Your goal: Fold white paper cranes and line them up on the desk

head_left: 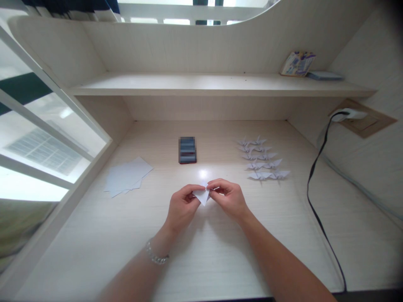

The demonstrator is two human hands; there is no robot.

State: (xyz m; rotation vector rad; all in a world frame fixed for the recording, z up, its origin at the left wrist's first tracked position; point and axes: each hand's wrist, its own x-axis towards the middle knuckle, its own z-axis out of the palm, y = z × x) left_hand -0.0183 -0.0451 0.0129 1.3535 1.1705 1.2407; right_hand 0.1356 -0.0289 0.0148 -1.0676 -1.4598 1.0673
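A small folded piece of white paper (203, 197), pointed at its lower end, is held between both hands over the middle of the desk. My left hand (184, 205) pinches its left side between thumb and fingers. On the other side, my right hand (229, 198) is closed with thumb and forefinger on the paper's upper right edge. Fingers cover parts of the folds. Several finished paper cranes (260, 157) stand in two columns to the right. Loose white paper sheets (126, 178) lie overlapping at the left.
Behind the hands lies a phone (187, 150) with a blurred screen. A black cable (310, 184) runs from the wall socket (365, 119) down the right side of the desk. A raised shelf (220, 82) crosses the back, holding a small colourful box (297, 63).
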